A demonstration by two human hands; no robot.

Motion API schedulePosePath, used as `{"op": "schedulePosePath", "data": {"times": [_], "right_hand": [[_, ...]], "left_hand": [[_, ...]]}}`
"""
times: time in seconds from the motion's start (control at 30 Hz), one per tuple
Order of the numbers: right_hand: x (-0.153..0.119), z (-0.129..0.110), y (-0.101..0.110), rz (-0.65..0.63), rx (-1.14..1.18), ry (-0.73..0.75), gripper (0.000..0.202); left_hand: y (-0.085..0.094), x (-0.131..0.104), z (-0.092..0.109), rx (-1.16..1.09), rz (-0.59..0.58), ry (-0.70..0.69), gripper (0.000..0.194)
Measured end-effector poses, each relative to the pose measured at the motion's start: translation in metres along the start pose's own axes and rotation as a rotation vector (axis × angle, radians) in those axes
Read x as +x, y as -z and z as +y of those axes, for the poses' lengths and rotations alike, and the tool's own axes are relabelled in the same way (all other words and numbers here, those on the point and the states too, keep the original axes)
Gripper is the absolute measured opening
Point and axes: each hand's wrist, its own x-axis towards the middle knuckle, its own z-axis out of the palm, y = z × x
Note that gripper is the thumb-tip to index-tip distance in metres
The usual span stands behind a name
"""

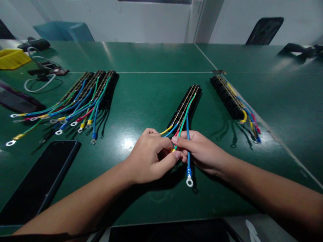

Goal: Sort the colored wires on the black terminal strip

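Note:
A black terminal block [185, 107] lies at the centre of the green table, with yellow, blue, red and green wires running toward me. My left hand [153, 154] is closed around the wire ends, thumb and index finger pinching near the green wire's yellow sleeve. My right hand [202, 149] pinches the green wire [186, 116] with its thumb just above, touching my left fingertips. One blue wire [188, 158] passes by my right fingers and ends in a ring lug [189, 182] hanging free. The other lugs are hidden in my left hand.
Several wired blocks [108, 84] lie side by side at the left, lugs toward me. Another wired block [228, 97] is at the right. A phone [40, 181] lies front left. Behind it are a purple object [19, 97], cables [40, 75] and a yellow container [13, 58].

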Motion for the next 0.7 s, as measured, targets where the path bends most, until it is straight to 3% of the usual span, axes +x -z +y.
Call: {"op": "schedulePosePath", "data": {"times": [0.17, 0.37, 0.5, 0.7], "right_hand": [[-0.0001, 0.0025, 0.0022, -0.019, 0.001, 0.048, 0.027], [0.0002, 0.0030, -0.0011, 0.003, -0.036, 0.101, 0.027], [-0.0007, 0.0056, -0.0012, 0.057, -0.071, 0.130, 0.030], [-0.0033, 0.0059, 0.0005, 0.054, -0.045, 0.112, 0.031]], "left_hand": [[0.0009, 0.0004, 0.0015, -0.057, 0.031, 0.044, 0.023], [-0.0014, 0.0015, 0.0033, -0.093, 0.039, 0.111, 0.026], [-0.0022, 0.0013, 0.0040, -0.080, 0.059, 0.086, 0.024], [0.0011, 0.0018, 0.0048, -0.062, -0.025, 0.071, 0.025]]}}
